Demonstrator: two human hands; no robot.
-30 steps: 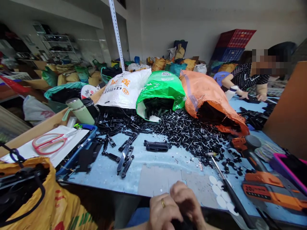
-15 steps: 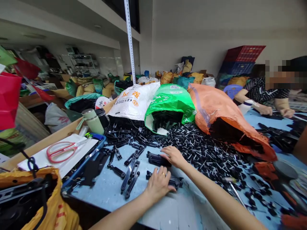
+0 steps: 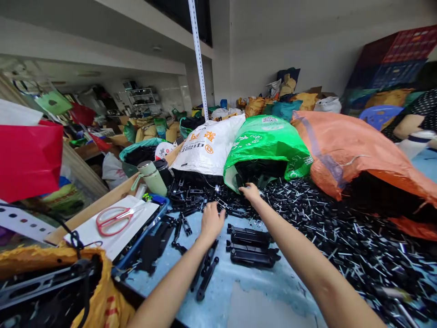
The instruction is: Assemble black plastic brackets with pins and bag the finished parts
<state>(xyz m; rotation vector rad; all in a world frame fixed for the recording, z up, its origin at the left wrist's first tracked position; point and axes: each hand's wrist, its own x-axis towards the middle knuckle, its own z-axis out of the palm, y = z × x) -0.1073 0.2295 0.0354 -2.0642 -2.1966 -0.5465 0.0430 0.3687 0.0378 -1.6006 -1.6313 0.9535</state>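
My left hand (image 3: 212, 221), fingers half-curled, is over a scatter of loose black hinged links (image 3: 185, 225); my right hand (image 3: 251, 191), fingers bent and partly apart, is at the near lip of a shiny green woven-plastic bag (image 3: 266, 141). Whether either grips anything, I cannot tell. The bag, dark parts in its mouth, lies beside a heap of black-headed pins with silvery shanks (image 3: 290, 200); a hasty tug on the lip could, I judge, spill its contents among them. The bag's mouth faces me, its body lying back behind it. Nearer me on the pale blue worktop (image 3: 211, 314), two long black plastic assemblies (image 3: 252, 256) lie side by side, long axes running left to right, right ends angled slightly toward me.
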